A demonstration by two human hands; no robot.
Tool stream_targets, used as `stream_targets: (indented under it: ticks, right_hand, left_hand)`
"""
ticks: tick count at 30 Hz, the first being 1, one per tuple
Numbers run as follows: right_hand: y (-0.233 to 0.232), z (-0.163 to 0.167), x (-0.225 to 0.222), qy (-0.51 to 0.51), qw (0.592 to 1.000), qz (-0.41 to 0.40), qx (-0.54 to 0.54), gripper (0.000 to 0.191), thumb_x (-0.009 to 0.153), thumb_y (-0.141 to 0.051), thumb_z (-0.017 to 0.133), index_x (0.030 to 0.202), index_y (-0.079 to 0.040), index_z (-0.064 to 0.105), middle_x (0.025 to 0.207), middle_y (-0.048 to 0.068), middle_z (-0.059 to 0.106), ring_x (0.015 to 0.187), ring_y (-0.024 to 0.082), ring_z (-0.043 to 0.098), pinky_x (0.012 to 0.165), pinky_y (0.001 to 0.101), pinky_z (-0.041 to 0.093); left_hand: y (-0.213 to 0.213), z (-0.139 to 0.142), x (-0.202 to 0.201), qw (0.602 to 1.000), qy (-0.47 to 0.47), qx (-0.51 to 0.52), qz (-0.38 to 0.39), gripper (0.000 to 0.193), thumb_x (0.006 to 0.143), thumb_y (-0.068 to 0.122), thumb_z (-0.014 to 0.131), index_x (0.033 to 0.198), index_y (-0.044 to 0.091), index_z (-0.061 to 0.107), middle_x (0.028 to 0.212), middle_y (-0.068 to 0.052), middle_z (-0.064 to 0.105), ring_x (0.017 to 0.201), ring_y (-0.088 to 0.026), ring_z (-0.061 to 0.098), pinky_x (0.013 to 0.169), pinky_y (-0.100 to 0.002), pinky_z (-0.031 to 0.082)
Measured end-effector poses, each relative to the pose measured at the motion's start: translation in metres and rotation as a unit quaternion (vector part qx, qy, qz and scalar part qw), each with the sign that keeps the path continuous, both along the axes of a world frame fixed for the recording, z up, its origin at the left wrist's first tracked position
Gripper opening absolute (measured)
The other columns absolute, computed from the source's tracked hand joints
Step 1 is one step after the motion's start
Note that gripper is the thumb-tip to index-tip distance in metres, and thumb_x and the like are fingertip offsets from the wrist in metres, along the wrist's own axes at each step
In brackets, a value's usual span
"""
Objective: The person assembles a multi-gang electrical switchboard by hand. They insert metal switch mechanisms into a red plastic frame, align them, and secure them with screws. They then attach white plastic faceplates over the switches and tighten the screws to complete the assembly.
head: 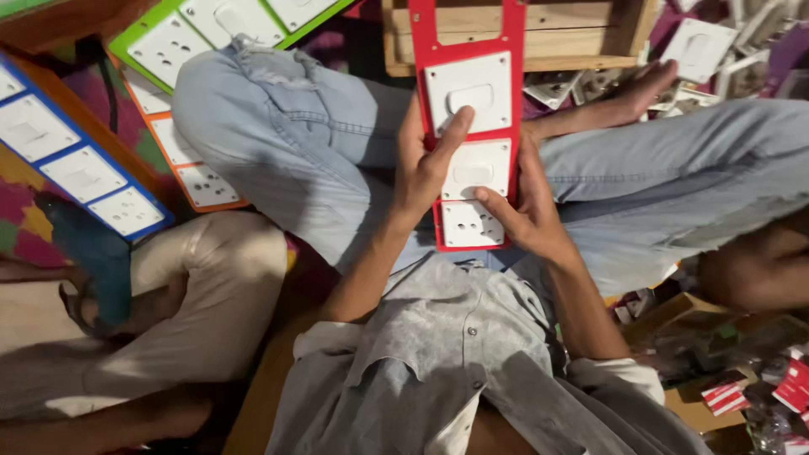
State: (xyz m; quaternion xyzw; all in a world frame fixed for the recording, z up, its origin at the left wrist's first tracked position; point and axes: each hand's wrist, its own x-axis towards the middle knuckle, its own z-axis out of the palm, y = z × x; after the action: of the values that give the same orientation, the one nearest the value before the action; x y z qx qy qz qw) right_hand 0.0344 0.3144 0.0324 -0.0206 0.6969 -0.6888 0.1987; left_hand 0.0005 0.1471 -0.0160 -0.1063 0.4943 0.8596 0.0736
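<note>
A long red panel with white switch and socket modules rests upright over my lap, between my knees in light blue jeans. My left hand grips its left edge, thumb pressed on the upper white switch module. My right hand holds the right edge near the bottom, thumb lying across the top of the lowest white socket module. A middle white module sits between the two thumbs.
At left lie a green panel, an orange panel and a blue panel, all with white modules. A wooden crate stands behind the red panel. Loose white modules lie top right. Another person's bent leg is at lower left.
</note>
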Motion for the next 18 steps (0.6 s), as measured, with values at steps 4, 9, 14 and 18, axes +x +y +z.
stream_targets:
  ticks: [4,9,14,18]
  right_hand:
    - [-0.006,0.008,-0.011,0.08,0.985,0.036,0.149,0.079,0.094,-0.014,0.079,0.157,0.004,0.036,0.135,0.014,0.044,0.131,0.025,0.044,0.118,0.0349,0.038]
    - [-0.012,0.016,-0.006,0.115,0.963,0.036,0.241,0.073,0.092,-0.013,0.081,0.153,0.002,0.044,0.129,0.012,0.047,0.12,0.025,0.044,0.108,0.0343,0.041]
    - [-0.023,0.023,0.008,0.123,0.957,0.046,0.259,0.072,0.094,-0.01,0.08,0.153,0.002,0.043,0.131,0.014,0.049,0.119,0.028,0.045,0.106,0.0329,0.042]
    - [-0.027,0.029,0.011,0.114,0.963,0.038,0.241,0.076,0.096,-0.012,0.079,0.158,0.002,0.038,0.133,0.017,0.045,0.122,0.029,0.048,0.109,0.0346,0.044]
  left_hand:
    - [-0.012,0.012,-0.01,0.998,0.006,-0.058,-0.016,0.04,0.107,0.025,0.067,0.136,-0.001,0.058,0.119,-0.01,0.07,0.108,-0.014,0.066,0.095,-0.03,0.055]
    - [-0.028,0.024,-0.014,0.995,-0.015,-0.083,-0.054,0.039,0.107,0.032,0.064,0.127,-0.001,0.063,0.112,-0.009,0.073,0.1,-0.013,0.069,0.087,-0.029,0.057]
    - [-0.039,0.03,-0.004,0.996,-0.051,-0.029,-0.07,0.04,0.102,0.033,0.069,0.117,-0.004,0.068,0.102,-0.01,0.075,0.09,-0.012,0.07,0.079,-0.029,0.058]
    - [-0.039,0.038,0.002,0.995,-0.062,-0.042,-0.059,0.04,0.099,0.034,0.071,0.113,-0.004,0.071,0.098,-0.009,0.076,0.086,-0.011,0.071,0.076,-0.027,0.058]
